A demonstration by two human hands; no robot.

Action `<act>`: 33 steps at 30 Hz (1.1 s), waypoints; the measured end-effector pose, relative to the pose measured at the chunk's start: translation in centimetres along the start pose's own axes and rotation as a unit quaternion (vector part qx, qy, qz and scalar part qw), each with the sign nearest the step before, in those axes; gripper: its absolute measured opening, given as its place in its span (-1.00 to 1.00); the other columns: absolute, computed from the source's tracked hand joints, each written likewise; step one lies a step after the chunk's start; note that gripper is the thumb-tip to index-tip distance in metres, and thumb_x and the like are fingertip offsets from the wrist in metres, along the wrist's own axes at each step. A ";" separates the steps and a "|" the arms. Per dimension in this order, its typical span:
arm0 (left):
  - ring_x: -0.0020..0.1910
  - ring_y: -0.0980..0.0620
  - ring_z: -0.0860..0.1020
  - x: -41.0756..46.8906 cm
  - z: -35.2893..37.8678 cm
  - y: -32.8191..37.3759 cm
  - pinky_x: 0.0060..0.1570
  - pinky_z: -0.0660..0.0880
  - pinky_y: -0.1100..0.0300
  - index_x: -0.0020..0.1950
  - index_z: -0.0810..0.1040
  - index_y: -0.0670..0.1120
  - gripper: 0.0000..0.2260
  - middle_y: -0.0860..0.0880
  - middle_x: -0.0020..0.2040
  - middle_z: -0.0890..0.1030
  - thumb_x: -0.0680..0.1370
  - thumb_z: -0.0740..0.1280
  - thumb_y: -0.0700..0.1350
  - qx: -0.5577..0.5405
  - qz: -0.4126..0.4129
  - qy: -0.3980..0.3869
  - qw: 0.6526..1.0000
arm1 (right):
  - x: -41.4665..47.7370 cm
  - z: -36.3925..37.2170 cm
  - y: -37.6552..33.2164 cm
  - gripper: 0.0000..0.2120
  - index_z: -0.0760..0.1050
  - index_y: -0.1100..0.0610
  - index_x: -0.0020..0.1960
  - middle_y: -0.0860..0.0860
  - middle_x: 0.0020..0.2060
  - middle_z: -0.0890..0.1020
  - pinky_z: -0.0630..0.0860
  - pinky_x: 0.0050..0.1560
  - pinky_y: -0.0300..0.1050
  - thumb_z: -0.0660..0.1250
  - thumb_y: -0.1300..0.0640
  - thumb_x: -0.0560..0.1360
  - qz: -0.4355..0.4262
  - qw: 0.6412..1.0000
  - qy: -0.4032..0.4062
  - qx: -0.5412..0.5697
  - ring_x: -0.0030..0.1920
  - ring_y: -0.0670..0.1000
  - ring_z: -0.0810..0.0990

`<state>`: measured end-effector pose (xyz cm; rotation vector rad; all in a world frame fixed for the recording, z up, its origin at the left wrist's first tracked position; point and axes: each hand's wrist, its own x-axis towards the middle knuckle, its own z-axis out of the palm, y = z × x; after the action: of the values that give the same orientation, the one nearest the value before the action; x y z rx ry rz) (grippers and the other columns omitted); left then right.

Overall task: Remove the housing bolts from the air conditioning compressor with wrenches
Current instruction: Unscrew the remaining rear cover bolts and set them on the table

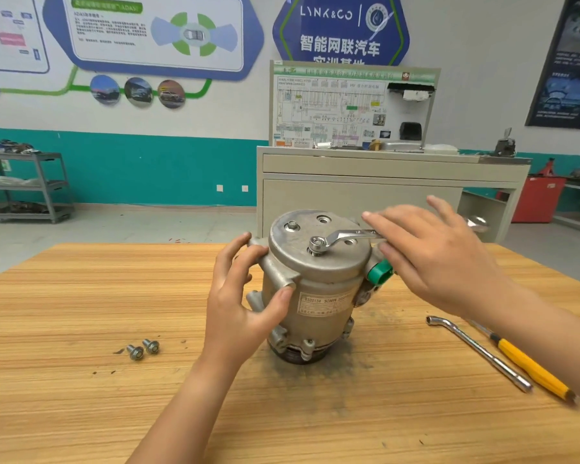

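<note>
The grey metal compressor (315, 286) stands upright on the wooden table (81, 296). A silver ring wrench (345, 236) sits on a bolt (317, 244) in the compressor's top face, its handle running right. My right hand (436, 259) lies over that handle with straight fingers pressing on it. My left hand (245, 296) grips the compressor's left side at a mounting lug, fingers and thumb curled round it. Another bolt (292, 225) stands in the top face at the far left. Two loose bolts (143, 349) lie on the table to the left.
An L-shaped socket wrench (479, 353) and a yellow-handled screwdriver (529, 366) lie on the table at the right. A beige training bench (382, 182) stands behind the table. Grey shelving (27, 185) stands at the far left wall.
</note>
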<state>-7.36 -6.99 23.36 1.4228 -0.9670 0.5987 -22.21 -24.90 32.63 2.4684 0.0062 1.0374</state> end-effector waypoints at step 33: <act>0.28 -0.03 0.45 -0.1 0.3 -0.3 0.12 0.47 0.13 0.20 0.38 0.17 -0.59 0.17 0.35 0.32 0.37 0.32 0.12 -0.006 -0.006 -0.003 1.000 | 5.5 0.5 -2.0 -0.72 0.52 0.38 0.08 0.15 -0.39 0.55 0.42 -0.52 -0.10 0.13 0.22 0.55 0.066 0.944 0.254 0.200 -0.50 0.14 0.47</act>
<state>-7.23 -7.29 23.12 1.4190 -0.9647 0.5795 -17.55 -22.36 35.20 2.4851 0.2381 1.8664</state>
